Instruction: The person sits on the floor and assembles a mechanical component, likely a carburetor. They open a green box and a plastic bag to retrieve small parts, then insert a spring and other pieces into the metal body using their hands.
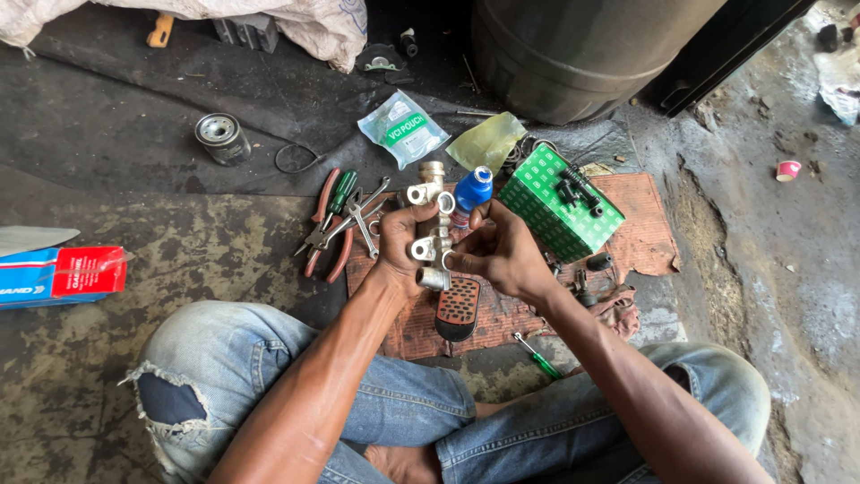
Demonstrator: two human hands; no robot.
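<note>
Seated cross-legged on the grimy floor, the person grips a silvery metal cylinder body upright in the left hand, fingers wrapped round its back. The right hand pinches at its lower ports, and seems also to hold a small blue bottle, though that is hard to make out. Pliers and spanners lie at nine o'clock of the hands, a green box at two o'clock, an oil filter far off at ten.
</note>
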